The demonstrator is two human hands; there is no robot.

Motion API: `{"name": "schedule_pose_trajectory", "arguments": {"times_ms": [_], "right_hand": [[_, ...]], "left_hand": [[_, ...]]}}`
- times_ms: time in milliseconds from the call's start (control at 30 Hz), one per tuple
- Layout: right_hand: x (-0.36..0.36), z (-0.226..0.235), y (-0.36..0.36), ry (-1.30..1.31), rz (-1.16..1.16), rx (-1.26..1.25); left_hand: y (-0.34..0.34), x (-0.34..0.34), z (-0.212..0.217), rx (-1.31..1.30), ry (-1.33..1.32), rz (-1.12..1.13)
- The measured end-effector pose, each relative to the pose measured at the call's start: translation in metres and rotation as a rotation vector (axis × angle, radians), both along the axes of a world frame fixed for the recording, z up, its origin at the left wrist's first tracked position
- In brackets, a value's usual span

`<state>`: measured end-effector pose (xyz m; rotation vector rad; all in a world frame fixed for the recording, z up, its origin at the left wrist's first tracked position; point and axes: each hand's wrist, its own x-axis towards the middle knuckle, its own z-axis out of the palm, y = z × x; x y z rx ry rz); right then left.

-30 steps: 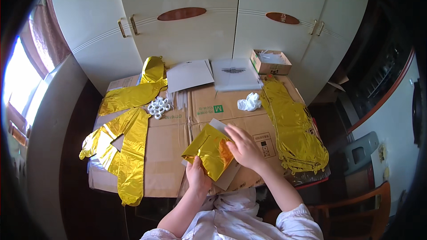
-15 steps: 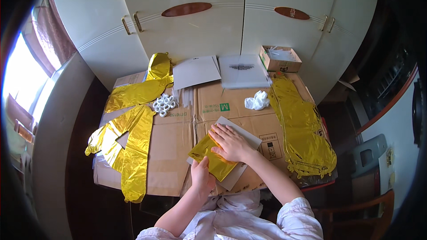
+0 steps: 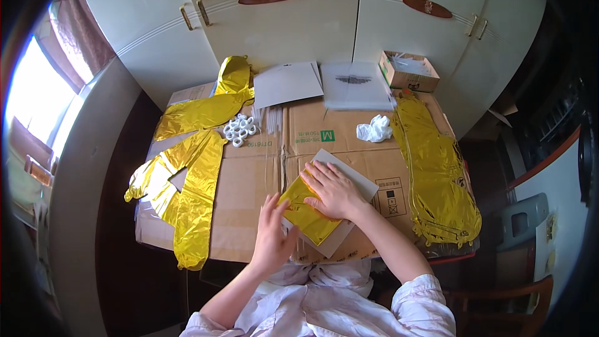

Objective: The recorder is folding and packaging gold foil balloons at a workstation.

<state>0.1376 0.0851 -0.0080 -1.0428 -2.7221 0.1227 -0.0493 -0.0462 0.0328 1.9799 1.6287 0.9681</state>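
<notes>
A folded gold foil balloon (image 3: 307,215) lies on a white card (image 3: 353,181) near the front of the cardboard-covered table (image 3: 249,181). My right hand (image 3: 332,188) presses flat on the foil's upper part, fingers spread. My left hand (image 3: 272,232) rests at the foil's left edge, fingers apart, touching the table and the foil's corner.
More gold foil balloons lie at the left (image 3: 190,193), back left (image 3: 206,109) and right (image 3: 437,175). A pile of small white rings (image 3: 240,130), a crumpled white wad (image 3: 374,130), white sheets (image 3: 287,82) and a small open box (image 3: 409,72) sit toward the back, before white cupboard doors.
The foil was raised in both hands a second ago; now it lies flattened on the white card under my right palm, and my left hand has shifted to its left edge.
</notes>
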Motion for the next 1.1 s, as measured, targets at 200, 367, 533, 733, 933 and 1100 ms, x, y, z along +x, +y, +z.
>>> {"name": "schedule_pose_trajectory", "arguments": {"times_ms": [200,367,533,733,933,1100], "right_hand": [[-0.001,0.003,-0.001,0.006,0.000,0.017],[-0.002,0.001,-0.001,0.034,-0.006,0.024],[-0.001,0.000,-0.002,0.044,-0.010,0.022],[-0.002,0.006,-0.003,-0.013,-0.006,0.013],[-0.001,0.002,0.004,0.011,0.017,0.036],[0.032,0.029,-0.010,0.245,-0.099,0.066]], "left_hand": [[0.038,0.014,-0.021,0.013,0.506,-0.088],[0.037,0.018,-0.037,0.009,0.649,-0.033],[0.034,0.020,-0.033,-0.056,0.704,-0.033],[0.031,0.012,-0.019,-0.122,0.733,-0.098],[0.045,-0.027,-0.011,-0.171,0.536,-0.246],[0.073,-0.051,0.012,-0.060,0.365,-0.166]]}}
